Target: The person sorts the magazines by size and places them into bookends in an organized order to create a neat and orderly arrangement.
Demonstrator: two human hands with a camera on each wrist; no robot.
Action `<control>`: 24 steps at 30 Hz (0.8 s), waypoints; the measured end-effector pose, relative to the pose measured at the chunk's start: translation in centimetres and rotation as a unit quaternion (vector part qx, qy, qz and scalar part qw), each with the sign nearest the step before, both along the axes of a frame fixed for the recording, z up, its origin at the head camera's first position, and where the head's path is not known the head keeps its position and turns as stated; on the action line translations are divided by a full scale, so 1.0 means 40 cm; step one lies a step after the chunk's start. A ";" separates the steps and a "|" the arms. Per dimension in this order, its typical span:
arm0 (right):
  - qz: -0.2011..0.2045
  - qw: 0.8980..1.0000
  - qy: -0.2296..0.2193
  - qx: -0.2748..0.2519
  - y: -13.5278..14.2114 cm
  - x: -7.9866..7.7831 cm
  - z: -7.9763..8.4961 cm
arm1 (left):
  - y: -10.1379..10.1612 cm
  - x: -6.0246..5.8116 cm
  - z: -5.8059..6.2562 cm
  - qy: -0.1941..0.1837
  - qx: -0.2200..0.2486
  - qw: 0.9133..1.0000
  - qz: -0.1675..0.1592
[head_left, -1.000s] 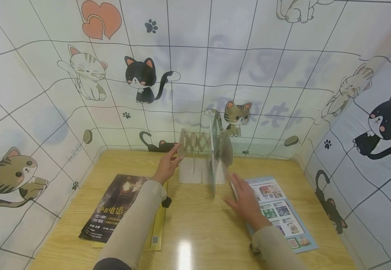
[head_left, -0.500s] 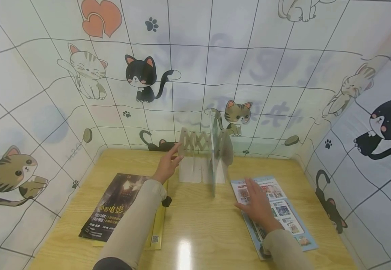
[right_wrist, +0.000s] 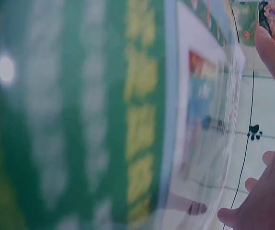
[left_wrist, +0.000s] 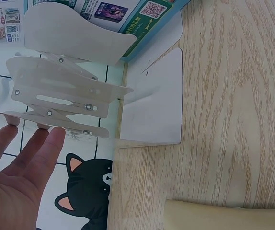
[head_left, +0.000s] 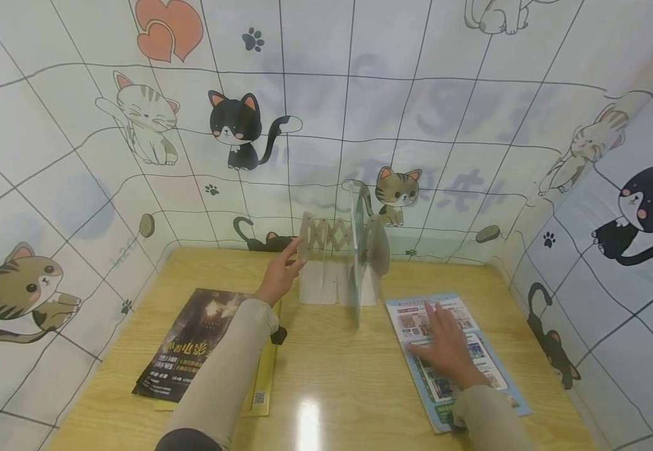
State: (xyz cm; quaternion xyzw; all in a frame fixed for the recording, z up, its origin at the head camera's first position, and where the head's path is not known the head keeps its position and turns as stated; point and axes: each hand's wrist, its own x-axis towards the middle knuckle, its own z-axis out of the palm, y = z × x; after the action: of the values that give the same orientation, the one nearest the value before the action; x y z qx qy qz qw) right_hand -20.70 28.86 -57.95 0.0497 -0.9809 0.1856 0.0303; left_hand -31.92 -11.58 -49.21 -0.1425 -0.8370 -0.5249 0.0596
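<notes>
A white metal expandable bookend [head_left: 318,283] with crisscross links stands at the back of the table. Upright in it, seen nearly edge-on, is a thin printed booklet [head_left: 356,263]; its blue and green face [left_wrist: 142,28] shows in the left wrist view. My left hand [head_left: 277,275] is at the bookend's left end, fingers fairly straight, fingertips touching the end panel [left_wrist: 56,122]. My right hand [head_left: 447,347] is spread over a blue-edged printed booklet [head_left: 417,313] lying on the right; whether it presses on it I cannot tell. The right wrist view shows this booklet's cover blurred and very close.
On the left, a dark leaflet [head_left: 191,344] lies over a yellow booklet [head_left: 261,388], partly under my left sleeve. The wooden table [head_left: 332,376] meets cat-patterned cloth walls [head_left: 315,125] at the back and sides.
My right hand has moved right and a little toward me, from beside the upright booklet to over the lying one. The left hand has stayed at the bookend.
</notes>
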 end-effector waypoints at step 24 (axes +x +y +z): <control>-0.130 0.988 -0.082 -0.013 0.117 0.021 -0.003 | 0.005 0.002 0.005 0.021 -0.040 0.999 0.012</control>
State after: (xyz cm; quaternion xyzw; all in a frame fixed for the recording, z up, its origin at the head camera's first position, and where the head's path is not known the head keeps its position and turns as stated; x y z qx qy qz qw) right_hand -19.85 33.55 -58.05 -0.0940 -0.9756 0.1966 -0.0252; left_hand -31.83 -11.37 -48.99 -0.1455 -0.8576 -0.4872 0.0775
